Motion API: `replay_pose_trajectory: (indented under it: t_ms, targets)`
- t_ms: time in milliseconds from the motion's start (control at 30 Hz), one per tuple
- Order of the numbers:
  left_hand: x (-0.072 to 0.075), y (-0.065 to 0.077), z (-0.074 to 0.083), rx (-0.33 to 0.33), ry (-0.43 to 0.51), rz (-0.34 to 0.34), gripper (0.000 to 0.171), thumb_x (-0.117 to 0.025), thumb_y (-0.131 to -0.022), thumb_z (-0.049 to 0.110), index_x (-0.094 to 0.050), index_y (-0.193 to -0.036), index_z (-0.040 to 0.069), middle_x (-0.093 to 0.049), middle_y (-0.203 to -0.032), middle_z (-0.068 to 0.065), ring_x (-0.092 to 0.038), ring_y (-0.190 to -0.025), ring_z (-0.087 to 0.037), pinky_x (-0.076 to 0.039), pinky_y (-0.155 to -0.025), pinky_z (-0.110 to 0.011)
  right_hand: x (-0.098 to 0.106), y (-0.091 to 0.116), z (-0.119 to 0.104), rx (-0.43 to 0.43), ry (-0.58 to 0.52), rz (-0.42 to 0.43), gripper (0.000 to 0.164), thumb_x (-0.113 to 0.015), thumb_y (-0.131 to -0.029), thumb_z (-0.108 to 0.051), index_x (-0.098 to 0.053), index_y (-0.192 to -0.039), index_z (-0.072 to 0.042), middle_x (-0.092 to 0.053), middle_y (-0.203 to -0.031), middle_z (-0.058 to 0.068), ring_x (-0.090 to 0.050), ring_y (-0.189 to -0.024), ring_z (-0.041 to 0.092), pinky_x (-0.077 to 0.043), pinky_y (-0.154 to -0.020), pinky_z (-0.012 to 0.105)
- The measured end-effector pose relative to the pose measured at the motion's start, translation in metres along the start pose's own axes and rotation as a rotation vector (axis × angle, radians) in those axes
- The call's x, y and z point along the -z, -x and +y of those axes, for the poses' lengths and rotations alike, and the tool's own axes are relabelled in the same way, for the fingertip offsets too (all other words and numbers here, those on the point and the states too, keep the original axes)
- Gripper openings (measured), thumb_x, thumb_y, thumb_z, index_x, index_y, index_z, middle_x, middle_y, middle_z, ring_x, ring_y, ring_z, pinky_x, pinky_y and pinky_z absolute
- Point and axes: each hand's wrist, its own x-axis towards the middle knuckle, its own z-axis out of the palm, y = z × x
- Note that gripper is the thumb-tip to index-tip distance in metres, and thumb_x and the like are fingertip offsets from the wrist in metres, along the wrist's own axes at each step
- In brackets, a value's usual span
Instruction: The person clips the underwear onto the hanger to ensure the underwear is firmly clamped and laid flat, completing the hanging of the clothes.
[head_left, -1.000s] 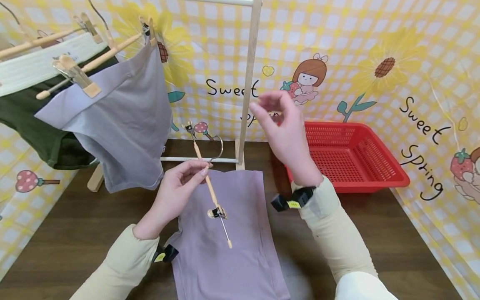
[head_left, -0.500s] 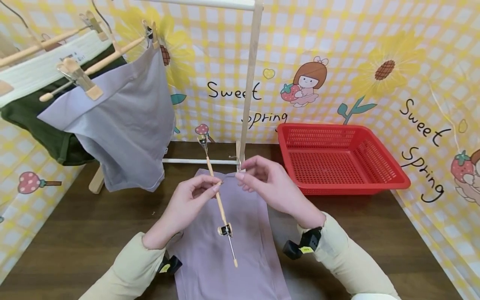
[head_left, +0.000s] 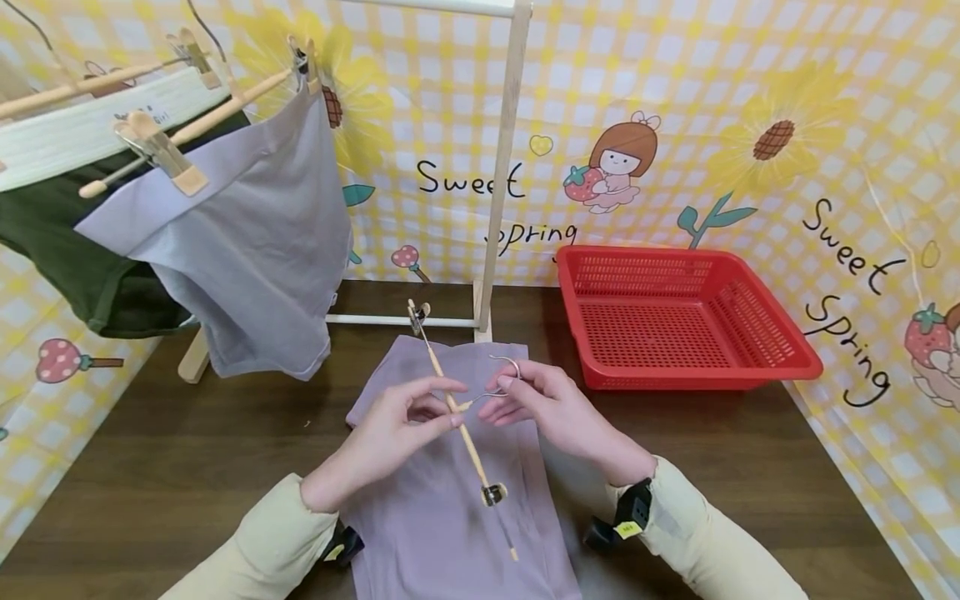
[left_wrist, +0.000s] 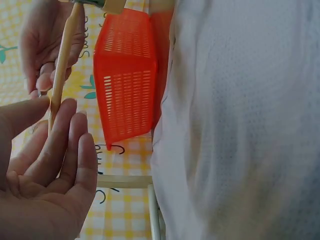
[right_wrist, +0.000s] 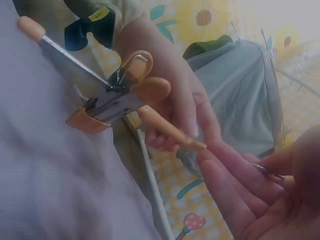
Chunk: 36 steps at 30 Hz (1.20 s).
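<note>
My left hand (head_left: 386, 437) pinches the middle of a wooden clip hanger (head_left: 472, 454) between thumb and fingers. The thumb and fingers of my right hand (head_left: 551, 412) hold its metal hook (head_left: 517, 371), which points to the right. One clip (head_left: 418, 315) sits at the hanger's far end and another clip (head_left: 492, 495) toward the near end; the right wrist view shows this clip (right_wrist: 107, 107) large, with nothing seen in it. Below the hanger, a lavender garment (head_left: 420, 525) lies flat on the dark wooden table. Its near end runs out of the head view.
At the left, grey shorts (head_left: 262, 225) and a dark green garment (head_left: 67, 250) hang from clip hangers. A rack with a wooden post (head_left: 506, 158) and low white bar (head_left: 397, 320) stands behind the lavender garment. A red plastic basket (head_left: 690, 379) is at the right.
My right hand has come down from near the rack post to the hook. The hanger has shifted toward me and right with my left hand, its hook now turned to the right.
</note>
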Motion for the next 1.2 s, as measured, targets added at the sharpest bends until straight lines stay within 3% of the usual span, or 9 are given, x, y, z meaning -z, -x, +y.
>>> replay_pose_trajectory:
  t_ms: [167,267,333,400,533,633,933,1200]
  targets:
    - [0.003,0.003,0.0,0.021,0.071,0.029,0.032,-0.076,-0.093,0.012,-0.056,-0.117,0.007,-0.074,-0.093,-0.003,-0.07,-0.092,-0.023,-0.053,-0.08,-0.031,0.006,0.008,0.005,-0.014,-0.057,0.023,0.025,-0.047,-0.109,-0.011,-0.057,-0.115,0.011,-0.073,-0.102,0.022,-0.072,-0.097,0.038,-0.057,-0.085,0.044]
    - [0.009,0.004,-0.006,0.012,0.041,0.056,0.026,-0.076,-0.094,0.014,-0.056,-0.108,0.005,-0.07,-0.095,-0.004,-0.068,-0.094,-0.021,-0.054,-0.084,-0.034,0.009,0.013,0.009,-0.028,-0.078,0.036,0.028,-0.047,-0.109,-0.011,-0.055,-0.117,0.014,-0.072,-0.103,0.025,-0.071,-0.097,0.039,-0.057,-0.085,0.045]
    - [0.016,0.005,-0.013,-0.009,-0.06,0.023,0.023,-0.077,-0.093,0.016,-0.061,-0.107,0.006,-0.069,-0.1,-0.005,-0.067,-0.098,-0.023,-0.054,-0.089,-0.038,0.012,0.018,0.013,-0.042,-0.088,0.044,0.029,-0.046,-0.109,-0.01,-0.054,-0.118,0.016,-0.072,-0.103,0.026,-0.071,-0.097,0.04,-0.057,-0.084,0.045]
    - [0.023,0.009,-0.022,-0.048,-0.223,-0.059,0.03,-0.079,-0.091,0.021,-0.066,-0.113,0.008,-0.069,-0.11,-0.005,-0.066,-0.107,-0.025,-0.051,-0.095,-0.042,0.014,0.022,0.018,-0.064,-0.099,0.054,0.029,-0.046,-0.109,-0.01,-0.053,-0.119,0.017,-0.072,-0.104,0.027,-0.071,-0.097,0.039,-0.057,-0.084,0.044]
    - [0.034,0.019,-0.034,-0.102,-0.536,-0.235,0.066,-0.087,-0.081,0.035,-0.062,-0.135,0.006,-0.059,-0.139,-0.014,-0.053,-0.129,-0.034,-0.039,-0.107,-0.051,0.02,0.031,0.029,-0.099,-0.124,0.071,0.027,-0.047,-0.109,-0.009,-0.053,-0.119,0.015,-0.07,-0.106,0.029,-0.072,-0.097,0.035,-0.057,-0.085,0.045]
    - [0.037,0.027,-0.04,-0.079,-0.637,-0.326,0.087,-0.091,-0.073,0.043,-0.055,-0.144,0.006,-0.046,-0.151,-0.02,-0.042,-0.138,-0.04,-0.034,-0.11,-0.056,0.024,0.037,0.038,-0.111,-0.136,0.084,0.026,-0.046,-0.109,-0.007,-0.051,-0.118,0.017,-0.069,-0.108,0.031,-0.072,-0.098,0.036,-0.057,-0.085,0.045]
    - [0.043,0.038,-0.045,-0.087,-0.662,-0.411,0.103,-0.092,-0.068,0.05,-0.047,-0.152,0.011,-0.033,-0.16,-0.019,-0.034,-0.143,-0.042,-0.032,-0.109,-0.062,0.028,0.05,0.056,-0.153,-0.16,0.108,0.029,-0.042,-0.109,-0.008,-0.048,-0.117,0.019,-0.067,-0.109,0.035,-0.069,-0.101,0.044,-0.057,-0.084,0.045]
    - [0.054,0.045,-0.045,-0.069,-0.654,-0.427,0.105,-0.094,-0.066,0.048,-0.046,-0.153,0.013,-0.03,-0.161,-0.017,-0.033,-0.144,-0.042,-0.032,-0.104,-0.07,0.034,0.059,0.062,-0.268,-0.117,0.137,0.026,-0.049,-0.108,-0.012,-0.053,-0.113,0.013,-0.071,-0.102,0.028,-0.072,-0.092,0.037,-0.059,-0.079,0.039]
